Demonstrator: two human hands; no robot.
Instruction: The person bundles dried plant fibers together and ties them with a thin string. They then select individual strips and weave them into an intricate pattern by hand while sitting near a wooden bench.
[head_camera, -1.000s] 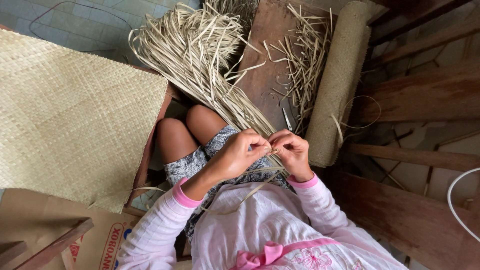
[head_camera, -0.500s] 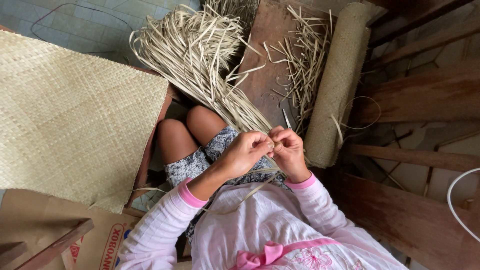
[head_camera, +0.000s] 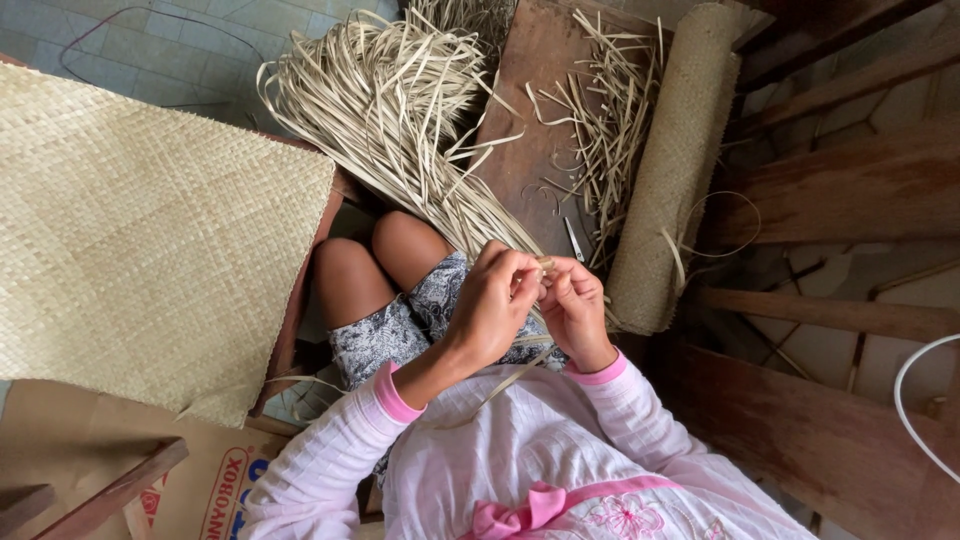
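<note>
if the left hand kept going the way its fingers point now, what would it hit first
The left hand points toward the right hand, so it would most likely meet those fingers, with the straw strip pinched between them. Depth is hard to judge.

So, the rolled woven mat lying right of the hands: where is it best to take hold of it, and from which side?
Probably at the near end of the rolled woven mat, close to the right hand. It lies as a long cylinder running away from the person, so a hand could wrap around it from above. The loose strips lie along its left side, and the right side looks freer.
</note>
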